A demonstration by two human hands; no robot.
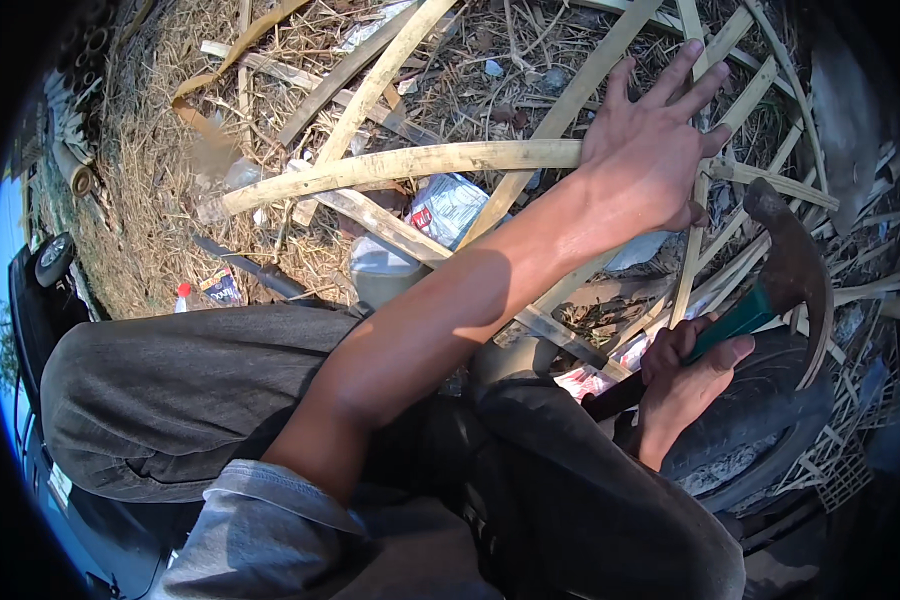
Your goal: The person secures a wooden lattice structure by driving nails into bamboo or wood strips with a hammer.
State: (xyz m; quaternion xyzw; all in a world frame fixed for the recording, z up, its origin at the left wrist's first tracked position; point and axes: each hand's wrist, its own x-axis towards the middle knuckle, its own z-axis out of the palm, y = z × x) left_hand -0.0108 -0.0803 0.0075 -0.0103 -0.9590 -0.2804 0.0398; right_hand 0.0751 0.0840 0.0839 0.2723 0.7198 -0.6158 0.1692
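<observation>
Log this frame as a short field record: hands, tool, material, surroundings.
left hand: left hand spread flat, palm down, pressing on the bamboo strips
right hand: right hand closed on the green handle of a curved blade
blade position: raised beside the strips, not seen touching them
material: long split strips, crossed in a loose pile
ground: dry straw with scattered plastic wrappers
other: old tyre below the right hand; grey trousers in the foreground

Crumpled white wrapper with red and blue print (448, 207), centre of the frame, among pale strips. Small dark packet with an orange patch (220, 287), lower left on the straw, just beside a red-capped white bottle (182, 297). Red-and-white printed wrapper (587, 381), right of centre, lower down.
</observation>
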